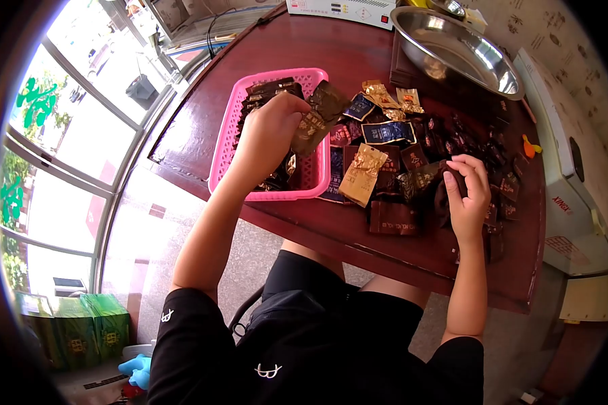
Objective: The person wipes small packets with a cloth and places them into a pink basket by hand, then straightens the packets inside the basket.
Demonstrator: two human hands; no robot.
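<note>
My left hand is closed on a brownish-gold foil packet, held above the right side of a pink plastic basket. Dark foil packets lie inside the basket, partly hidden by my hand and wrist. My right hand is over the pile on the table, its fingers curled with the thumb close to the fingertips. A dark olive packet reaches to those fingertips and appears pinched there. Around it lie a gold packet, blue packets and dark red packets.
The red-brown table has a steel basin at its back right and a white device at the back. A white case stands along the right edge. Windows are on the left, with green boxes below.
</note>
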